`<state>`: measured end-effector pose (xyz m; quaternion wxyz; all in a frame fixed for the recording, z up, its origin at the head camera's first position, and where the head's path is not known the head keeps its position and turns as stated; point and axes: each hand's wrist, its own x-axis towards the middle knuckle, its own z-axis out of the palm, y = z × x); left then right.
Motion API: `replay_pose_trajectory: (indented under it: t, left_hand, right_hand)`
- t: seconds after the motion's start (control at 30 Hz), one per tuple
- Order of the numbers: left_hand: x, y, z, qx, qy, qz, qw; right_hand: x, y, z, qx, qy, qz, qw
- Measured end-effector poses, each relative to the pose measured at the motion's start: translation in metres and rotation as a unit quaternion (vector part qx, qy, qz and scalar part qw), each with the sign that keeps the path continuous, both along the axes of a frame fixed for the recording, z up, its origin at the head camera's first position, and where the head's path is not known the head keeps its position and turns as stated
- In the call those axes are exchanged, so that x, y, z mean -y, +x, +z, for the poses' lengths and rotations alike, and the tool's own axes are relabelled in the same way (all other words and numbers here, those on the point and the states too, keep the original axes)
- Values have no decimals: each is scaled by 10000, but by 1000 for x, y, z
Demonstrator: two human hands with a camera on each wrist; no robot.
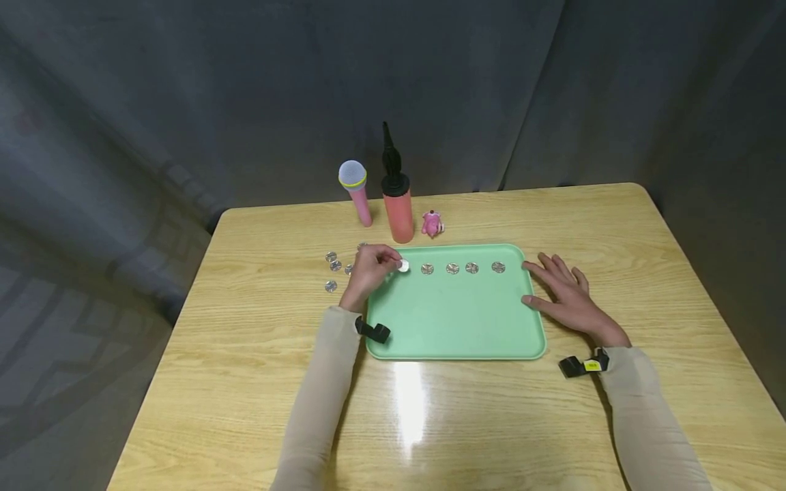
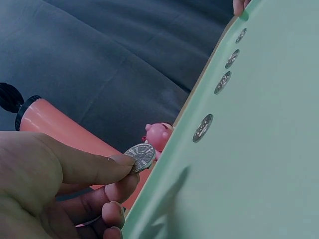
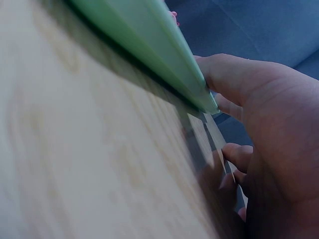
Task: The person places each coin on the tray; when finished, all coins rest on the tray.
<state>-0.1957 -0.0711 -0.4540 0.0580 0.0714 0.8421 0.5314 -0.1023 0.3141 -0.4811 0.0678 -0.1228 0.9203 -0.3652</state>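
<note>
Because the table (image 1: 245, 354) is glossy and slick, the first risk sits with the biggest loose thing on it: the tray (image 1: 457, 320). It lies flat near the middle, and the right hand (image 1: 568, 296) rests beside its right edge, fingers spread and relaxed, thumb against the rim; the right wrist view shows the thumb touching the green edge rather than gripping it. A nudge from the other side could, I judge, slide the tray, since nothing clamps it.

Behind the tray stand the pump (image 1: 398, 204) and the mic (image 1: 357, 192), both upright and narrow. A left elbow or wrist swinging back to the loose coins could tip either of them, and the pump stands just beyond the tray's far rim. The pig (image 1: 432, 224), just beside the pump, would likely go with it.

On the tray four coins (image 1: 452, 269) lie in a row along the far side, apart from one another. A jolt to the tray could shift them out of line.

Smallest is the coin (image 2: 141, 156) in the left hand (image 1: 371, 269), pinched between thumb and fingertip over the tray's far left corner. The left wrist view shows it held only by its edge, tilted, so a loose pinch could drop it on edge, and it might roll off the low rim toward the spare coins (image 1: 331, 271) on the table left of the tray.
</note>
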Motion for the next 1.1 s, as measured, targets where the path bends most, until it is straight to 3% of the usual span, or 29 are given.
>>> replay_pose_trajectory:
  t: [0.43, 1.1]
  left_hand:
    - [-6, -3, -4, -204, -559, -260, 9979]
    - [-10, -6, -6, -44, -1147, -365, 9927]
  right_hand:
    - [0, 0, -1, 43, 12, -77, 10000]
    - [1, 1, -1, -14, -16, -7, 10000]
